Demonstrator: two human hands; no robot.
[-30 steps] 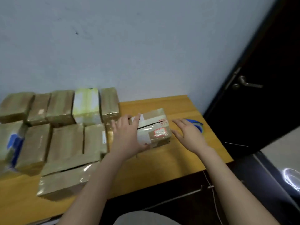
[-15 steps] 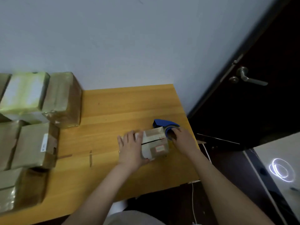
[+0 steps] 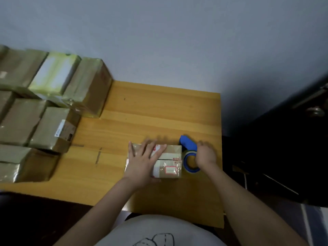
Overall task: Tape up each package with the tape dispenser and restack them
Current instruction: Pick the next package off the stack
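A small cardboard package (image 3: pixel 168 161) with a red-edged label lies on the wooden table (image 3: pixel 159 110) near its right end. My left hand (image 3: pixel 142 162) rests flat on the package's left half, fingers spread. Just right of the package is the blue tape dispenser (image 3: pixel 189 153) with its roll of tape. My right hand (image 3: pixel 205 155) is curled over the dispenser's right side and grips it. Several taped brown packages (image 3: pixel 53 128) sit in stacks at the left of the table.
One pale green-and-white package (image 3: pixel 55 75) lies among the stacks by the wall. Two short strips of tape (image 3: pixel 98 155) are stuck to the tabletop left of the package. A dark door (image 3: pixel 301 112) stands right of the table's edge.
The view swung from the stacks to the table's right end. The package slid right toward the dispenser. My right hand reached the dispenser and closed on it.
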